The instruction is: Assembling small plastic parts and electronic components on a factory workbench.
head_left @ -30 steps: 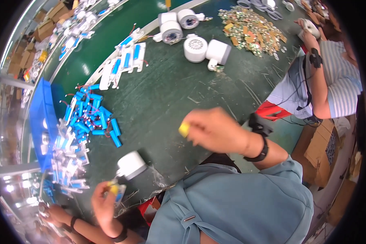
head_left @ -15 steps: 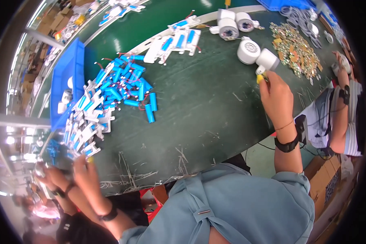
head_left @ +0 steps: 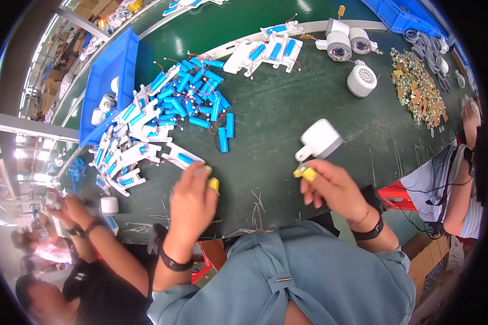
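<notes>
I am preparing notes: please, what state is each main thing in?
Right hand: pinching
White housing: pinched at narrow end
Left hand: fingers bent, grip unclear
Battery holder: beside left fingertips
Blue cells: wired, heaped
Circuit boards: loosely heaped
Grilled housing: grille showing
Left blue bin: open, holding white parts

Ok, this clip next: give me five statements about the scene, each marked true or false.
The right hand is at the tab end of a white housing. True.
The left hand is nearest the circuit boards. False: it is nearest a white bracket.
Yellow finger covers show on both hands. True.
The blue cells lie right of the circuit boards. False: they lie to the left.
The vented white unit touches the left hand. False: it stands well apart.
</notes>
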A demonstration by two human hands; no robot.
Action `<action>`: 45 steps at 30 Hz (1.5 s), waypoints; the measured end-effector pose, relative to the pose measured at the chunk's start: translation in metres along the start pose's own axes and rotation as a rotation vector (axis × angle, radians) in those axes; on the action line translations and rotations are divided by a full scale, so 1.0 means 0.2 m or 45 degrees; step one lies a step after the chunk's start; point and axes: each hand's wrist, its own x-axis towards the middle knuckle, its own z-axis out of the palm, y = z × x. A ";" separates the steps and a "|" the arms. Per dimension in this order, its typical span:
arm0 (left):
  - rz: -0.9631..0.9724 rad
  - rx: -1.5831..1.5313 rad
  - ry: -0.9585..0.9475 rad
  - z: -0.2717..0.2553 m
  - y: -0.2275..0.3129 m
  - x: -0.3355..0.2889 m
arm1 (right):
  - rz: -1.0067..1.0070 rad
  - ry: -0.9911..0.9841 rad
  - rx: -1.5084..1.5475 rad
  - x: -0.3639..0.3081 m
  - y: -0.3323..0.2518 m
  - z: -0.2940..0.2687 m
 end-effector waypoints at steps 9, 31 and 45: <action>-0.401 -0.344 0.148 -0.06 0.03 -0.03 | -0.002 -0.231 -0.055 0.04 0.03 0.17; -0.004 -0.277 0.055 0.08 -0.02 0.00 | 0.087 -0.190 -0.072 0.03 0.06 0.20; -0.031 -0.457 -0.316 0.05 0.00 0.04 | 0.104 -0.187 -0.152 0.03 0.06 0.23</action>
